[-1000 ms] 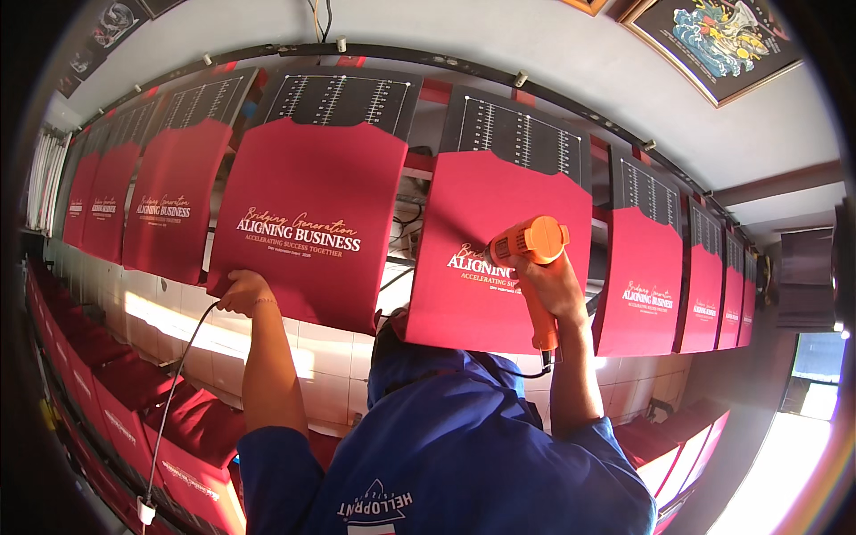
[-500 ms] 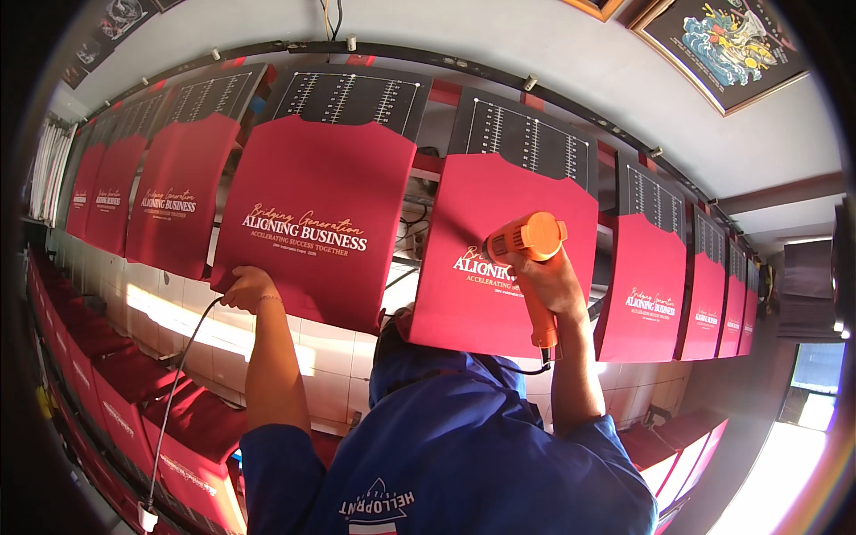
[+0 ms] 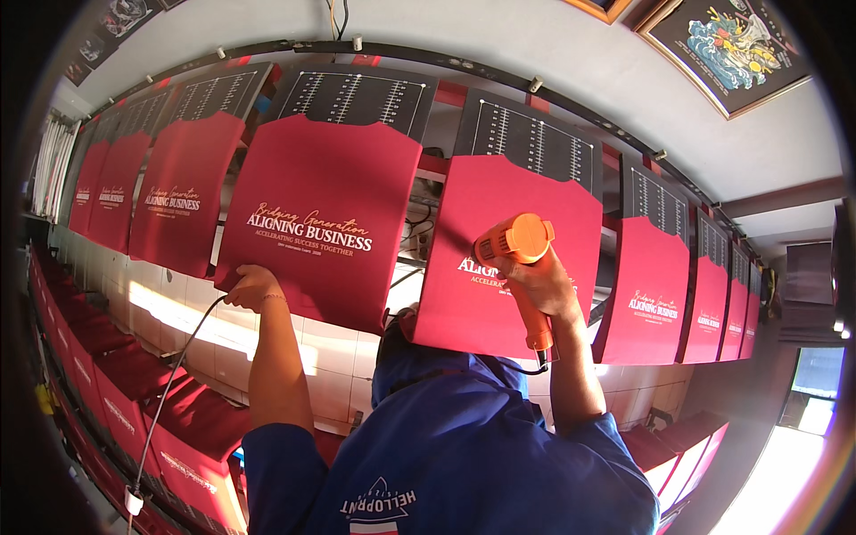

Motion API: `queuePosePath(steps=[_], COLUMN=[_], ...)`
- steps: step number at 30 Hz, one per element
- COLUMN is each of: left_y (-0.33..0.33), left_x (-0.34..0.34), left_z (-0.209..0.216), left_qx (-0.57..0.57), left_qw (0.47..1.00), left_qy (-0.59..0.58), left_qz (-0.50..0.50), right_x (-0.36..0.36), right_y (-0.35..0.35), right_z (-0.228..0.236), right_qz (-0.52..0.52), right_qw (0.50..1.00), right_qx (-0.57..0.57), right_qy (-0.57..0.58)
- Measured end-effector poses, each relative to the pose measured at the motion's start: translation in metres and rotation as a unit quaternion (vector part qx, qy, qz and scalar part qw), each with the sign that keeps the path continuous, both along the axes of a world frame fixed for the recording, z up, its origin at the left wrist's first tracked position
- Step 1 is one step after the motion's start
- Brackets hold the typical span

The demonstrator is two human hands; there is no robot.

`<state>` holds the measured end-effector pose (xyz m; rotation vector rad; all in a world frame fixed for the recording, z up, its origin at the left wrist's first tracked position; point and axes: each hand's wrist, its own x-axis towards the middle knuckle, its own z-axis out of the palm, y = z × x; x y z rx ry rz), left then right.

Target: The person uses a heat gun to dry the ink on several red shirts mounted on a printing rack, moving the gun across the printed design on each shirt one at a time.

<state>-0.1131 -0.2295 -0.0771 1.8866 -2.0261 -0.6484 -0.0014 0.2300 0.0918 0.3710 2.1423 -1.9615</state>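
Note:
My right hand [image 3: 551,287] grips an orange heat gun [image 3: 524,239] by its handle. Its nozzle end points left, over the printed lettering of a red T-shirt [image 3: 526,192] stretched on a dark board with white measuring marks. A black cord runs from the foot of the handle. At the lower left corner of a neighbouring red T-shirt [image 3: 330,178], my left hand [image 3: 256,287] is closed round a power cord [image 3: 174,383], which trails down to a white plug or connector [image 3: 134,502]. Whether my left fingers also touch the shirt is hard to tell.
More red printed T-shirts on boards [image 3: 183,187] continue left, and others [image 3: 648,276] right. A second row of shirts [image 3: 192,450] runs along the lower left. A dark rail [image 3: 464,62] spans behind the boards. A framed picture [image 3: 731,49] hangs at upper right.
The heat gun has shifted a little left over the lettering. The white connector on the cord has swung left and slightly up. My left hand stays nearly in place.

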Motion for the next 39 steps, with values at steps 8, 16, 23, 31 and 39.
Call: queuePosePath(steps=[8,16,23,31,39], left_y=[0.0,-0.002,0.0,0.0,-0.005], left_x=[-0.001,-0.001,-0.001,0.0,-0.001], left_z=[-0.003,0.0,-0.002,0.001,-0.001], left_qx=[-0.005,-0.007,-0.014,0.003,0.015], left_qw=[1.0,1.0,1.0,1.0,1.0], left_qy=[0.0,-0.012,-0.007,0.005,0.0], left_qz=[-0.004,0.002,0.005,0.001,0.006], right_x=[-0.003,-0.016,-0.006,0.023,0.026], right_y=[-0.009,-0.015,-0.009,-0.012,-0.012], right_z=[0.006,0.026,0.015,0.028,0.021], right_qz=[0.016,-0.02,0.006,0.007,-0.015], right_qw=[1.0,0.998,0.998,0.998,0.996], right_qx=[0.015,-0.027,0.004,0.003,-0.03], right_qy=[-0.011,0.049,0.058,-0.066,-0.082])
